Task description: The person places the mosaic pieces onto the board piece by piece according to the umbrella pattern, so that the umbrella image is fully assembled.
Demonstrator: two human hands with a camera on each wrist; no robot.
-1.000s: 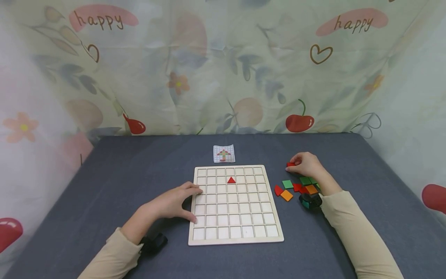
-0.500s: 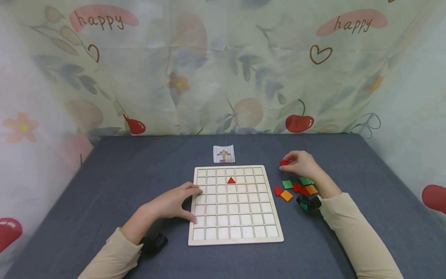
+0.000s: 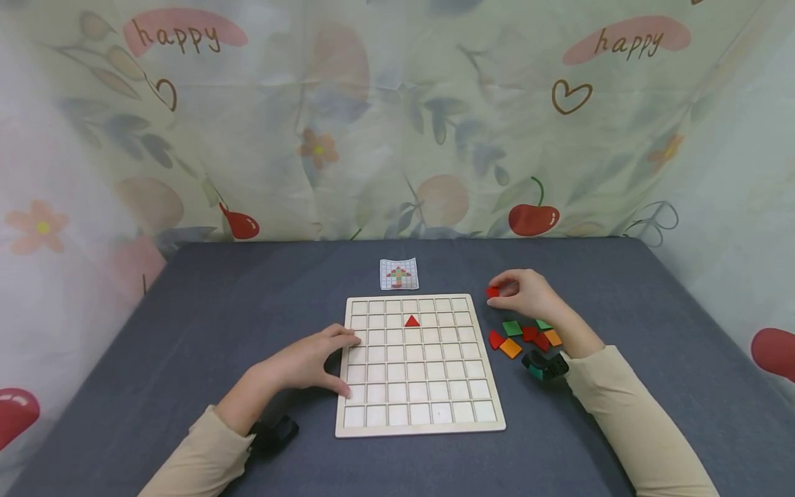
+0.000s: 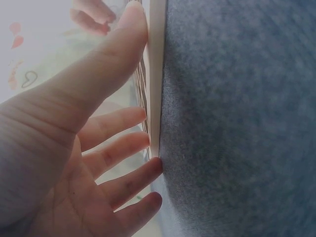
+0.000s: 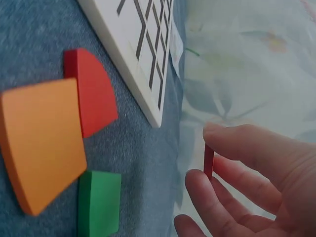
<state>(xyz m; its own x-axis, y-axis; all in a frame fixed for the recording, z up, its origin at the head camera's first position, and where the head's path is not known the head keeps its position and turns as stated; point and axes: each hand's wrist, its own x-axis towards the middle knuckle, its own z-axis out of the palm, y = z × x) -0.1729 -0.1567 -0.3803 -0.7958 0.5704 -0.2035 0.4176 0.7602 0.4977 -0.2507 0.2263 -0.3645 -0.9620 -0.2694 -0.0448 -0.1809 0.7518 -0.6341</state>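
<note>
A wooden grid board (image 3: 426,373) lies on the table, with one red triangle tile (image 3: 412,322) in a cell of its second row from the far edge. My left hand (image 3: 310,360) rests at the board's left edge, thumb and fingers spread and touching the rim. Beyond the far right corner of the board, my right hand (image 3: 526,293) pinches a small red tile (image 3: 493,292) between thumb and fingers. In the right wrist view that red tile (image 5: 209,161) appears edge-on, so its shape is hard to tell.
Right of the board lie loose tiles: an orange square (image 3: 511,348), a red rounded piece (image 3: 495,339), a green tile (image 3: 512,328) and several others, partly hidden by the right wrist. A small pattern card (image 3: 399,274) lies behind the board. A patterned cloth (image 3: 397,138) hangs behind the table.
My right hand has moved left with the pinched red tile, from above the tile pile towards the board's far right corner. The left hand and board have stayed put.
</note>
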